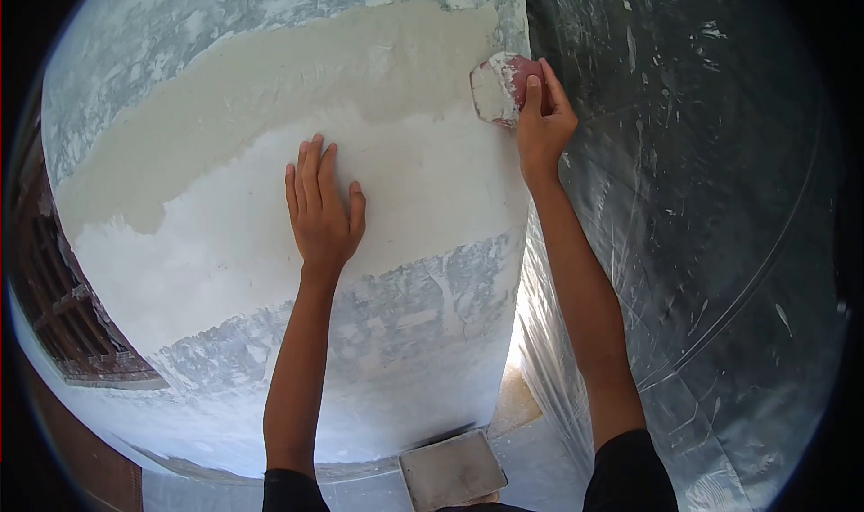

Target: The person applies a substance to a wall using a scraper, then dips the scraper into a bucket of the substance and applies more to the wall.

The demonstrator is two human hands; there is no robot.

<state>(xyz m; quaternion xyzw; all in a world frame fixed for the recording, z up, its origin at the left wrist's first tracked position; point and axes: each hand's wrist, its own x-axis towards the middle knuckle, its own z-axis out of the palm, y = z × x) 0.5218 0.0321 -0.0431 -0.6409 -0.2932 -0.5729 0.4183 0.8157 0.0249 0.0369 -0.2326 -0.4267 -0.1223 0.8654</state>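
Note:
My right hand [546,125] grips a rounded reddish scraper [526,76] near the wall's right edge, thumb on its near face. Pale wet plaster coats the scraper's left part. Flat against the wall [387,332] rests my left hand [322,202], its fingers spread and nothing in it. Across the wall runs a broad band of plaster [270,71], greyer and damp-looking at the top and whiter below. Patchy blue-grey surface shows above and beneath the band.
Dark plastic sheeting [702,197] with white splashes hangs along the right. A shallow grey tray [453,470] lies below, between my arms. At the far left is a dark brown slatted frame [67,287].

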